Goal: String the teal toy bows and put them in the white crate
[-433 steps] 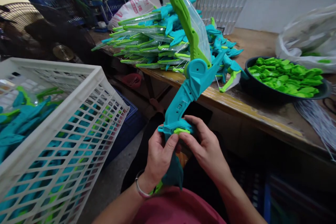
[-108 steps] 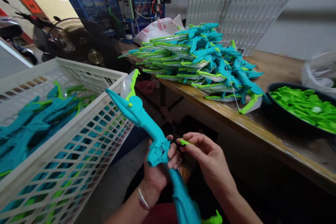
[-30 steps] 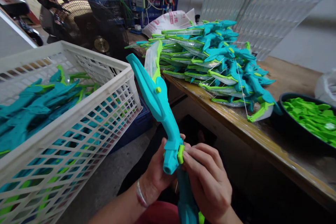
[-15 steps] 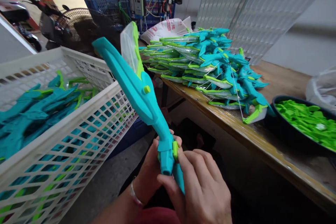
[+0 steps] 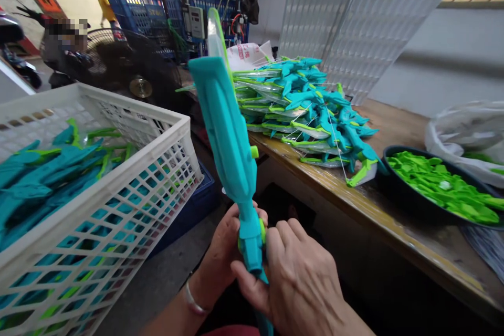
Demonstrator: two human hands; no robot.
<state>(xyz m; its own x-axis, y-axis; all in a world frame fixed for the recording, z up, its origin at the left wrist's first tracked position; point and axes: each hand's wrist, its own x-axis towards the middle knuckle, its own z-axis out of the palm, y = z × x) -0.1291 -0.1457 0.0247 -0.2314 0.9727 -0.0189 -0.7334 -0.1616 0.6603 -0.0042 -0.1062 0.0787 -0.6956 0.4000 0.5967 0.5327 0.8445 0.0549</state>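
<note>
A teal plastic toy bow (image 5: 226,131) stands upright in front of me, with a lime green and clear limb (image 5: 217,34) behind its far end. My left hand (image 5: 222,252) wraps around its narrow lower part from the left. On the right, my right hand (image 5: 299,273) is closed on the same part, thumb across the teal handle below. A small lime green piece (image 5: 262,231) sits at the bow's side by my right fingertips, partly covered by them. Higher up, a green peg (image 5: 254,152) sticks out of the teal body.
At left stands a white crate (image 5: 129,168) of teal and green parts. Stacked toy bows (image 5: 315,110) with strings lie on the wooden table (image 5: 409,241), beside a dark basin (image 5: 388,168) of green pieces. A fan (image 5: 129,63) and a walking person (image 5: 104,5) are farther back.
The toy bow has turned about its length and stands more upright, its far end farther right. Both hands keep hold of it. My view has shifted, and a person now shows behind.
</note>
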